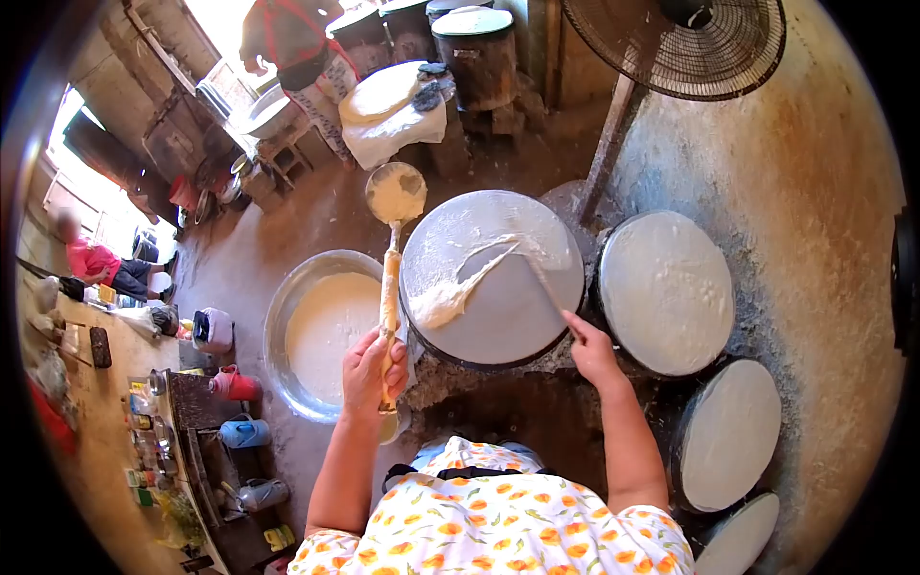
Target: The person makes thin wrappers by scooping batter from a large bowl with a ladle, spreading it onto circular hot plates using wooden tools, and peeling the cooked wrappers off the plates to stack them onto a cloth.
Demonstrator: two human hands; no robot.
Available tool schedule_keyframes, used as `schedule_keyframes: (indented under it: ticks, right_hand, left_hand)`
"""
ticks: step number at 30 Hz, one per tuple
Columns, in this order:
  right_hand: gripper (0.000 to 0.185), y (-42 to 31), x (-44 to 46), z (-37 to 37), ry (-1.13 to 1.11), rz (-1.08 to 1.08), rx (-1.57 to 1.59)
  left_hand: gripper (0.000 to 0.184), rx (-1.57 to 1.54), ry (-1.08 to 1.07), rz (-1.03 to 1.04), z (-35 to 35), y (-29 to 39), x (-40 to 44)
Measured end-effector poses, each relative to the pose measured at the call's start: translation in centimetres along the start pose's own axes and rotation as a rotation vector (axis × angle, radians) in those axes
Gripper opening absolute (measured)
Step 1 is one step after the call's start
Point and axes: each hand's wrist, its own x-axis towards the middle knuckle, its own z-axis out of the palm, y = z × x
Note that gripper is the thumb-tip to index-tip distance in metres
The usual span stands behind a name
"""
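My left hand (370, 372) is closed around the wooden handle of a ladle (391, 278), whose round bowl points away from me and is coated with pale batter. Beneath and left of it stands a wide metal basin (272, 331) of creamy white batter (331, 321). In my right hand (594, 353) is a thin, long-bladed scraper (548, 290), slanting across the round griddle (508, 321) in front of me. A thick clump of batter (443, 303) lies at the griddle's left, with a streak running up toward the scraper's tip. Thin white batter coats the griddle's far part.
More round griddles (666, 292) with white surfaces curve along my right. A fan (676, 43) stands at the back right. One person (287, 57) stands at the far side near a cloth-covered stack (393, 105); another person (96, 259) sits far left. Jugs (244, 431) stand left.
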Motion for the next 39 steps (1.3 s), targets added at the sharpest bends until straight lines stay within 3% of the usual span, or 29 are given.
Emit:
schedule_keyframes:
  ticks: [3, 4, 6, 9, 11, 14, 17, 21, 23, 27, 31, 33, 39]
  right_hand:
    - [0.057, -0.1, -2.0, 0.9, -0.411, -0.025, 0.089]
    - [0.057, -1.0, -3.5, 0.0, -0.398, -0.018, 0.094]
    - [0.055, -3.5, -7.1, -2.6, -0.550, 0.212, -0.030]
    - [0.053, -0.8, -12.6, -3.4, -0.411, 0.413, 0.037]
    - [0.050, 1.2, -15.4, -0.7, -0.210, 0.204, 0.178]
    - [0.047, -1.6, -16.0, 5.6, -0.074, -0.100, -0.074]
    - [0.051, -2.5, -15.7, 13.4, 0.115, -0.266, -0.303]
    - [0.056, -2.0, -19.2, 15.5, 0.134, 0.029, -0.998]
    - [0.057, -1.1, -22.4, 14.2, 0.197, 0.066, -1.078]
    - [0.051, -2.7, -24.8, 15.0, 0.294, 0.138, -1.112]
    - [0.049, -6.1, -20.8, 20.1, 0.220, -0.004, -0.858]
    - [0.051, -5.6, -18.8, 22.5, 0.160, 0.009, -0.865]
    - [0.054, -3.4, -23.6, 19.5, 0.156, 0.239, -0.946]
  left_hand:
    - [0.031, -0.015, 0.000, -0.028, 0.4, -0.1, -0.2]
    - [0.031, -0.009, -0.010, -0.038, 0.2, 0.0, -0.4]
    - [0.031, 0.004, -0.034, -0.041, -0.4, 0.1, -0.6]
    - [0.031, 0.009, -0.097, -0.044, -1.9, 0.8, -1.0]
    - [0.031, 0.023, -0.132, -0.058, -2.7, 1.3, -1.2]
    - [0.027, 0.053, -0.209, -0.089, -3.8, 2.4, -1.4]
    - [0.021, 0.069, -0.289, -0.116, -5.3, 3.1, -1.3]
    - [0.017, 0.077, -0.330, -0.150, -7.4, 4.1, -1.7]
    - [0.016, 0.077, -0.340, -0.165, -8.9, 4.5, -1.7]
    - [0.013, 0.107, -0.349, -0.172, -10.8, 5.4, -2.0]
    - [0.012, 0.114, -0.408, -0.162, -11.7, 5.7, -2.2]
    - [0.027, 0.089, -0.383, -0.143, -11.9, 5.5, -2.2]
    - [0.026, 0.144, -0.393, -0.150, -12.1, 5.6, -1.9]
